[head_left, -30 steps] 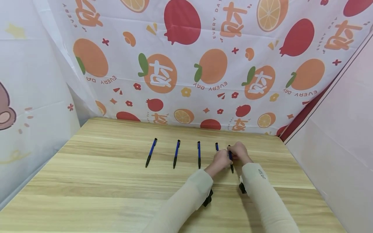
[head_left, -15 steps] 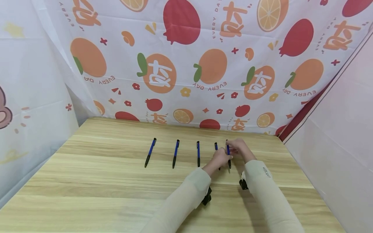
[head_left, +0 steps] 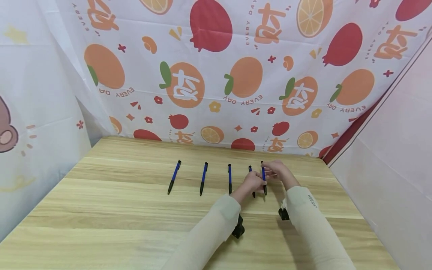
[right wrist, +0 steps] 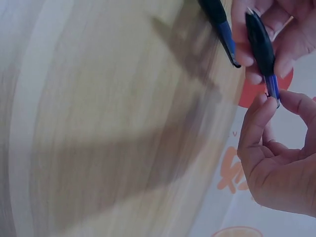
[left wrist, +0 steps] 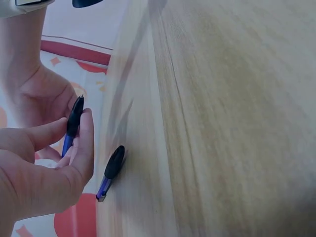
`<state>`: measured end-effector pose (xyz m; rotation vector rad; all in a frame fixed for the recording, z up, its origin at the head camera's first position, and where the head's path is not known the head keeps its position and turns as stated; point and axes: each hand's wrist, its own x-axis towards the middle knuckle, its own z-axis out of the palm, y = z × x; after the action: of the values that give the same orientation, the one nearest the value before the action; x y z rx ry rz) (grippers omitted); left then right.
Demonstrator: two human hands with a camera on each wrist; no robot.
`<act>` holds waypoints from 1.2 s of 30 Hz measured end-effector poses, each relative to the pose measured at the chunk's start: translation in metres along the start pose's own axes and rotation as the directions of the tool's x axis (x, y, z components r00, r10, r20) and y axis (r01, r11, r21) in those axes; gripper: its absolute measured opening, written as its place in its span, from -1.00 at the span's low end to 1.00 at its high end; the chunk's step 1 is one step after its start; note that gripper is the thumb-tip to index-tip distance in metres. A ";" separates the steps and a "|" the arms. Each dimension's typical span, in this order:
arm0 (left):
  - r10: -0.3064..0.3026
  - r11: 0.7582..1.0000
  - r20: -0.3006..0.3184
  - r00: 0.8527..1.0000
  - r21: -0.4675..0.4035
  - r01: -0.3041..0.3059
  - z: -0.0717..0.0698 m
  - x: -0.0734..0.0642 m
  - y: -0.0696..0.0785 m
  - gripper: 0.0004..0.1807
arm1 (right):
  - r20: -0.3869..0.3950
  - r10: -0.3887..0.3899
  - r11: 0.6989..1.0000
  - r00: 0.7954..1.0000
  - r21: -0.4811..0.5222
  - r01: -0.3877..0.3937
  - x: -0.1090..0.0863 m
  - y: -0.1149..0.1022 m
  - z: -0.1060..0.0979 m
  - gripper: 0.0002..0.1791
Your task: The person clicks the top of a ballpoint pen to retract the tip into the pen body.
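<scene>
Both hands hold one blue ballpoint pen (head_left: 264,180) with a black grip, close over the table at the right end of a row. My left hand (head_left: 253,182) pinches it between thumb and fingers near the black grip (left wrist: 74,116). At the other end, the thumb and forefinger of my right hand (right wrist: 281,163) pinch the pen's top. A small metal point shows at the tip in both wrist views. Just left of it lies a similar pen (head_left: 250,169), partly hidden behind the left hand in the head view.
Three more blue pens, the left one (head_left: 174,177), the middle one (head_left: 204,179) and the right one (head_left: 230,176), lie side by side on the wooden table (head_left: 118,210). A fruit-print curtain (head_left: 216,75) hangs behind the far edge.
The held pen has moved slightly away from the person and a little left. My right hand's fingers have shifted up to its top end, while the left hand has moved slightly left.
</scene>
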<state>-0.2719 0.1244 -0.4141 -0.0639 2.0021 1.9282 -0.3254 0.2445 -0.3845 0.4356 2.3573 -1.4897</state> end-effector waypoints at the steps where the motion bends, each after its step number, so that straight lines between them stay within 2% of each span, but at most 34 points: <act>1: 0.001 1.000 0.000 1.000 0.000 -0.001 0.000 0.000 -0.001 -0.82 | 0.007 -0.006 1.000 1.000 0.006 0.006 0.000 0.000 -0.001 -0.67; 7: 0.019 1.000 -0.008 1.000 -0.013 -0.019 -0.003 0.001 -0.003 -0.78 | 0.044 -0.004 0.997 0.999 0.079 0.000 -0.003 -0.004 -0.002 -0.71; 11: 0.034 0.999 -0.005 0.999 0.021 -0.034 -0.004 -0.002 -0.002 -0.75 | 0.055 0.028 0.990 0.998 0.133 -0.035 -0.004 -0.005 -0.002 -0.62; 14: 0.037 0.998 -0.001 0.999 0.045 -0.037 -0.004 -0.004 0.000 -0.75 | 0.061 0.031 0.988 0.998 0.148 -0.040 -0.003 -0.005 -0.002 -0.55; 18: 0.033 0.999 0.014 0.999 0.036 -0.034 -0.004 -0.005 0.001 -0.73 | 0.063 0.019 0.989 0.998 0.148 -0.028 -0.002 -0.004 -0.003 -0.54; 23: -0.004 0.999 0.080 0.997 -0.044 0.008 -0.004 -0.003 -0.002 -0.65 | 0.075 0.004 0.991 0.997 0.135 -0.014 -0.004 -0.003 -0.005 -0.57; 29: -0.029 0.990 0.161 0.987 -0.132 0.050 -0.006 -0.002 -0.002 -0.63 | 0.116 -0.015 0.991 0.993 0.135 0.000 -0.007 -0.003 -0.008 -0.71; 36: -0.036 0.984 0.232 0.972 -0.163 0.075 -0.007 -0.001 -0.002 -0.59 | 0.151 -0.017 0.987 0.988 0.158 -0.007 -0.004 -0.003 -0.009 -0.59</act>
<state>-0.2720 0.1172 -0.4161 0.0556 1.6687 1.9699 -0.3237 0.2510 -0.3770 0.3406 2.1343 -1.6577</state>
